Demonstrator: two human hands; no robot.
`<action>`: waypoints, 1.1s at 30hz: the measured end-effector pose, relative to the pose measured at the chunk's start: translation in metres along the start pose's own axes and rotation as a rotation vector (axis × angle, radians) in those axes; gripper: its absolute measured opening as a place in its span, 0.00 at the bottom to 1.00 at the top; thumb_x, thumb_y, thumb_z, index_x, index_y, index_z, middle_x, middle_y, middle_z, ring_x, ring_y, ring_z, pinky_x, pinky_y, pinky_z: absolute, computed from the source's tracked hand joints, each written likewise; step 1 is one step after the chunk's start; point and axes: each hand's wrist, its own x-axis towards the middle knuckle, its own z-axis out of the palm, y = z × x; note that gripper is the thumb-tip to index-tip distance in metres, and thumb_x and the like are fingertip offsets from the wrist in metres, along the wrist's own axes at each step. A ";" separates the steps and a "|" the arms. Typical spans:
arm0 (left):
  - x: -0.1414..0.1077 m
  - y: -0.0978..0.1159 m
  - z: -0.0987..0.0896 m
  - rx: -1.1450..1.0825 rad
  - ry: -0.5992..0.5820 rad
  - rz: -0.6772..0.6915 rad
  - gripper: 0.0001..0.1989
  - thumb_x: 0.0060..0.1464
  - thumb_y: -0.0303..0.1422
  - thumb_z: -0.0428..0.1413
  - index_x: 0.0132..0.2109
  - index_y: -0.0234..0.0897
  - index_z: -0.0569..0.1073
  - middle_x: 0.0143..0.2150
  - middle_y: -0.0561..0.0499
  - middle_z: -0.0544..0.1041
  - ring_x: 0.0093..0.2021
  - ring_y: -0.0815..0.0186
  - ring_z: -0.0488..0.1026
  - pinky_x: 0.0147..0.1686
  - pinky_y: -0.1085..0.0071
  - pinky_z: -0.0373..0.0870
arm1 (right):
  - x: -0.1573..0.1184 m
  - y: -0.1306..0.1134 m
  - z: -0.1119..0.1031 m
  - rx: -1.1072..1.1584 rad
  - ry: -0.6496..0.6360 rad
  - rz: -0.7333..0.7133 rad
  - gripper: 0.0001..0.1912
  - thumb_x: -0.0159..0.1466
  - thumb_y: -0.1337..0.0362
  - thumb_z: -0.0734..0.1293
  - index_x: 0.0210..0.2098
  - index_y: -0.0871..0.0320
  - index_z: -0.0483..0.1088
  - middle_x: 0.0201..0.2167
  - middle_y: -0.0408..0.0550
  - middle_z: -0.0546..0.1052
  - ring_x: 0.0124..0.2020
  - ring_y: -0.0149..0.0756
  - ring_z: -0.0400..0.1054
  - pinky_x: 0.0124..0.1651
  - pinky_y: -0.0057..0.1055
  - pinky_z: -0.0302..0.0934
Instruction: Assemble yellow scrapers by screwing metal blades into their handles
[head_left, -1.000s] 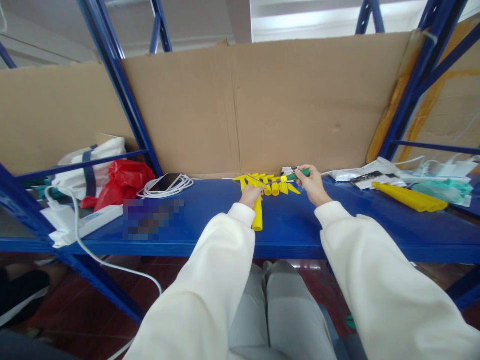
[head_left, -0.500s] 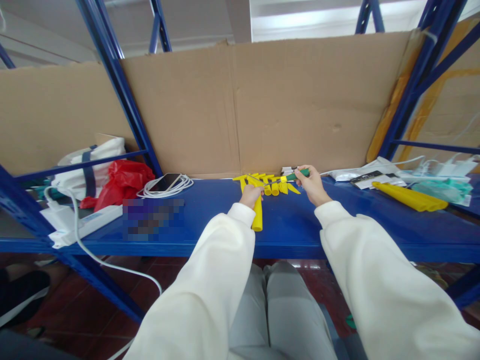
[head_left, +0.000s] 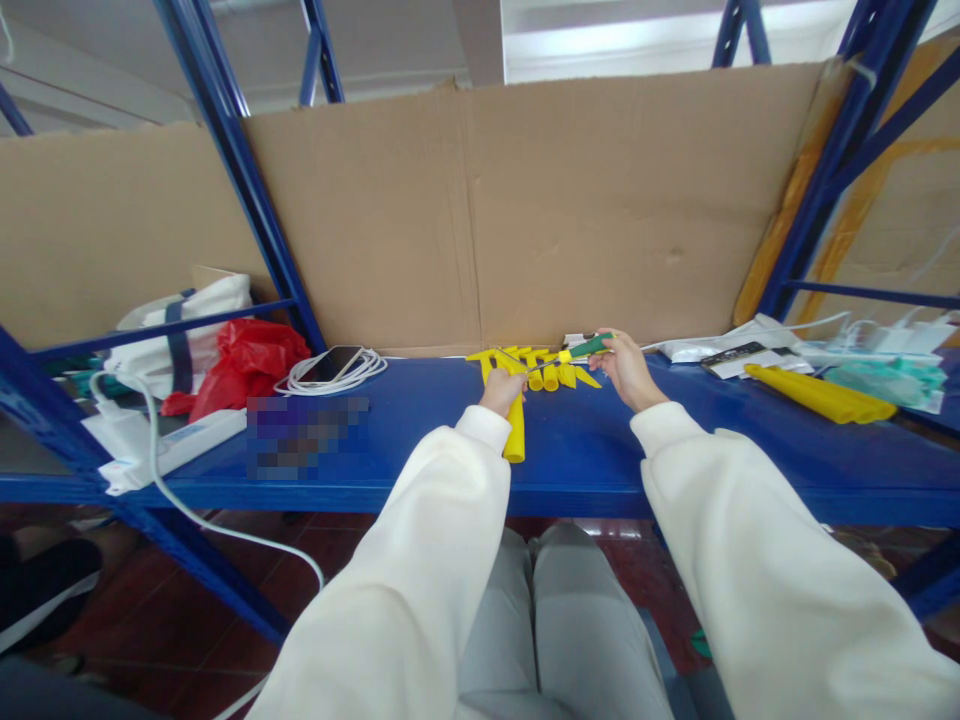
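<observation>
Two hands on the go here, both in baggy white sleeves. Right hand (head_left: 628,372) has its fingers closed on the handle of a green and yellow screwdriver (head_left: 589,347), held just above the shelf and tilted, shaft pointing at the other hand. Left hand (head_left: 499,391) sits right by the shaft's tip, over the upper part of a yellow tube (head_left: 515,432); fingers look curled, but honestly I can't tell what they're pinching, if anything. The tube's lower end points back toward the person. Just right of that hand, a bunch of small yellow pieces (head_left: 551,378) lies on the blue shelf (head_left: 577,440). Further out on the left: a phone (head_left: 339,361) with a coiled white cable (head_left: 366,373), a red bag (head_left: 255,355) and a power strip (head_left: 196,442). Far right, more yellow tubing (head_left: 821,396). Big cardboard sheet (head_left: 600,200) behind everything.
</observation>
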 end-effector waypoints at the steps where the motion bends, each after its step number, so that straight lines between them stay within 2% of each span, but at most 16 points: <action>1: 0.000 0.000 0.000 0.008 0.000 -0.002 0.13 0.47 0.18 0.61 0.24 0.39 0.71 0.18 0.55 0.68 0.21 0.65 0.70 0.26 0.71 0.68 | 0.000 0.000 0.001 -0.001 0.013 -0.016 0.18 0.57 0.51 0.73 0.38 0.49 0.64 0.27 0.37 0.70 0.23 0.35 0.70 0.27 0.34 0.69; 6: -0.003 0.001 0.001 0.071 -0.006 -0.004 0.12 0.52 0.19 0.59 0.25 0.38 0.73 0.18 0.54 0.69 0.22 0.64 0.71 0.28 0.70 0.70 | -0.002 0.002 0.000 -0.081 0.103 -0.109 0.29 0.53 0.41 0.80 0.39 0.51 0.67 0.27 0.37 0.71 0.21 0.30 0.66 0.25 0.31 0.65; 11: -0.005 0.002 0.002 0.093 -0.013 0.015 0.12 0.53 0.19 0.57 0.26 0.38 0.74 0.17 0.55 0.68 0.21 0.65 0.70 0.28 0.70 0.70 | -0.005 0.001 -0.003 -0.190 0.151 -0.133 0.31 0.52 0.34 0.79 0.35 0.53 0.70 0.20 0.35 0.68 0.17 0.30 0.61 0.19 0.28 0.56; 18: -0.006 0.003 0.001 0.060 -0.015 0.022 0.13 0.53 0.18 0.58 0.25 0.38 0.72 0.17 0.55 0.68 0.19 0.67 0.67 0.24 0.72 0.67 | -0.015 -0.010 -0.002 -0.155 0.083 0.006 0.36 0.48 0.27 0.78 0.26 0.53 0.68 0.11 0.33 0.58 0.13 0.27 0.53 0.14 0.27 0.45; 22: -0.005 0.004 0.001 0.058 -0.017 0.015 0.13 0.53 0.18 0.58 0.25 0.38 0.72 0.16 0.56 0.67 0.19 0.68 0.67 0.24 0.73 0.67 | -0.018 -0.018 0.000 -0.042 0.030 0.080 0.36 0.48 0.29 0.79 0.27 0.53 0.68 0.11 0.32 0.57 0.13 0.28 0.56 0.14 0.27 0.51; 27: -0.003 0.003 0.000 0.107 0.006 -0.003 0.11 0.53 0.19 0.58 0.27 0.37 0.75 0.18 0.54 0.70 0.24 0.63 0.73 0.29 0.70 0.71 | -0.018 -0.027 0.002 0.116 -0.013 0.209 0.28 0.59 0.40 0.79 0.27 0.53 0.65 0.14 0.37 0.64 0.15 0.29 0.61 0.18 0.27 0.59; 30: -0.001 0.001 0.000 0.118 0.016 -0.010 0.09 0.53 0.20 0.59 0.28 0.36 0.76 0.19 0.52 0.71 0.26 0.61 0.76 0.31 0.69 0.73 | -0.018 -0.027 0.002 0.126 -0.015 0.236 0.27 0.62 0.43 0.78 0.27 0.53 0.63 0.14 0.36 0.64 0.15 0.29 0.61 0.19 0.25 0.58; 33: 0.000 0.001 0.000 0.123 0.012 -0.016 0.09 0.52 0.19 0.60 0.28 0.36 0.77 0.20 0.51 0.72 0.28 0.59 0.78 0.33 0.69 0.75 | -0.018 -0.024 0.001 0.096 0.008 0.200 0.30 0.60 0.42 0.80 0.27 0.52 0.59 0.13 0.34 0.62 0.14 0.28 0.59 0.17 0.24 0.55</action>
